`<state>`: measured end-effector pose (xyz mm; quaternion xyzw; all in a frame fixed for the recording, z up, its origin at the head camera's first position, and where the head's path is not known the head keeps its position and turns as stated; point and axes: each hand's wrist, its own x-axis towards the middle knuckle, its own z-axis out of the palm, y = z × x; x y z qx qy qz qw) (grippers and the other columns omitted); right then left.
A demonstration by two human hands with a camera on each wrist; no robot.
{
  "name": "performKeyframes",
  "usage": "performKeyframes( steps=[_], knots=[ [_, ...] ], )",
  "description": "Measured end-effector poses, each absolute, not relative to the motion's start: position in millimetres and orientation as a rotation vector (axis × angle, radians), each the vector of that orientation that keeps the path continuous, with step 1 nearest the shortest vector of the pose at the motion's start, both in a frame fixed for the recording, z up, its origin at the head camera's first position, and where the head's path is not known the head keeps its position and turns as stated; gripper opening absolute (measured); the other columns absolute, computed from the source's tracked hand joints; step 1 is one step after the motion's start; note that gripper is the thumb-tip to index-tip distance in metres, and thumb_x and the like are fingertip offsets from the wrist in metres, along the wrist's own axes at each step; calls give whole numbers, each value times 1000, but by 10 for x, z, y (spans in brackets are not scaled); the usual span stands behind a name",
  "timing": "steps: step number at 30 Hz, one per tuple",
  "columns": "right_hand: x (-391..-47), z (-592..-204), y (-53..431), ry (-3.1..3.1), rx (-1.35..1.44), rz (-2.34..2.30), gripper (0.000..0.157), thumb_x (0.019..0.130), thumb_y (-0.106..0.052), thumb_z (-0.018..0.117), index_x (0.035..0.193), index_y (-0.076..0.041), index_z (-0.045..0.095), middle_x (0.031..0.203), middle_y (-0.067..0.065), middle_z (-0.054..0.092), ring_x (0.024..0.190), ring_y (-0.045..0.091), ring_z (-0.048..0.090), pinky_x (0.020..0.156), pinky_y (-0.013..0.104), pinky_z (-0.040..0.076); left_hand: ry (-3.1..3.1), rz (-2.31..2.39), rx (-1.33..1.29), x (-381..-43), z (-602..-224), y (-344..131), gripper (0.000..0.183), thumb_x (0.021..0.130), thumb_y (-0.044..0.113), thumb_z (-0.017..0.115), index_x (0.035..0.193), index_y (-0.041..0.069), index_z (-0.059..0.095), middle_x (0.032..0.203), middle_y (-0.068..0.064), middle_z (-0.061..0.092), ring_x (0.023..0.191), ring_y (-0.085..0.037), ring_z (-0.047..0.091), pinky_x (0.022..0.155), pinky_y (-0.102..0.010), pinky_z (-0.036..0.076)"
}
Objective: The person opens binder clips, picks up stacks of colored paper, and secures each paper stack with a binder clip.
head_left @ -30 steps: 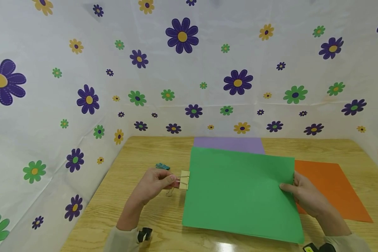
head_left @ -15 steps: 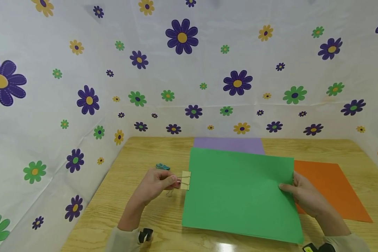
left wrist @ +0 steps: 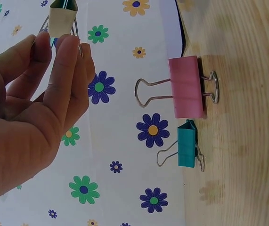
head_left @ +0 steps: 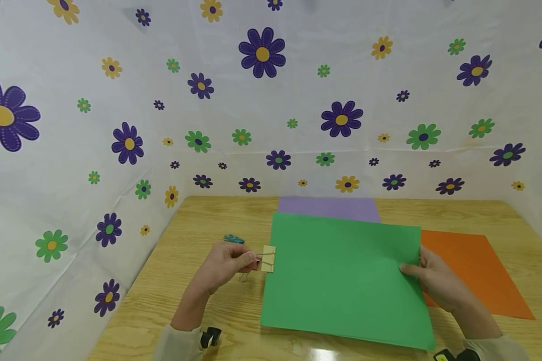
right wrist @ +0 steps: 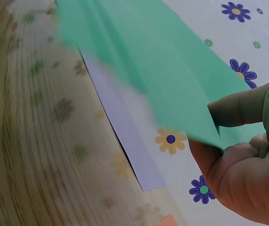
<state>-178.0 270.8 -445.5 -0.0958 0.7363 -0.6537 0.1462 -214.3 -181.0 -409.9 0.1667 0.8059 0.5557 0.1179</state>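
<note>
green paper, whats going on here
A person's left hand pinches a pale yellow metal binder clip at the left edge of a rectangular green paper sheet; the right hand grips its right edge. On the wooden table rest a pink binder clip, teal binder clip, purple paper sheet and orange paper sheet.

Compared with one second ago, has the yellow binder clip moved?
Yes: the yellow binder clip moved slightly right, judged against the teal binder clip on the table.

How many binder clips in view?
3: yellow clip in the left hand, at the edge of the green paper; pink clip and teal clip on the table. Others may be hidden.
</note>
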Motion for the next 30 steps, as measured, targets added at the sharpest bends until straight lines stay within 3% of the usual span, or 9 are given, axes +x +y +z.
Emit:
performKeyframes(
  steps=[8,15,24,30],
  knots=[
    [-1777,-4456,2709,2123,-285,-1889,68,104,-6,45,152,11,-1,151,43,18,112,8,58,90,39,56,2362,1619,518,-2144,-4118,-1802,29,100,14,60,102,-13,70,97,-24,71,93,-38,69,79,-31,59],
    [-1778,-4457,2704,2107,-300,-1892,67,104,-5,44,151,12,-1,150,43,18,113,12,58,89,38,56,2375,1600,509,-2148,-4134,-1788,29,100,12,59,105,-15,68,99,-30,69,89,-27,70,78,-30,59],
    [-1779,-4469,2694,2095,-300,-1900,68,104,-6,44,151,12,-1,150,43,18,110,7,60,89,39,56,2388,1601,511,-2154,-4151,-1789,27,100,12,59,102,-13,70,96,-22,71,90,-30,70,78,-31,59],
    [-1776,-4475,2687,2097,-300,-1905,67,104,-5,44,151,12,0,149,43,20,108,5,60,88,38,56,2379,1611,515,-2149,-4143,-1772,27,100,10,59,102,-16,69,96,-25,69,92,-37,69,78,-30,59]
  ],
)
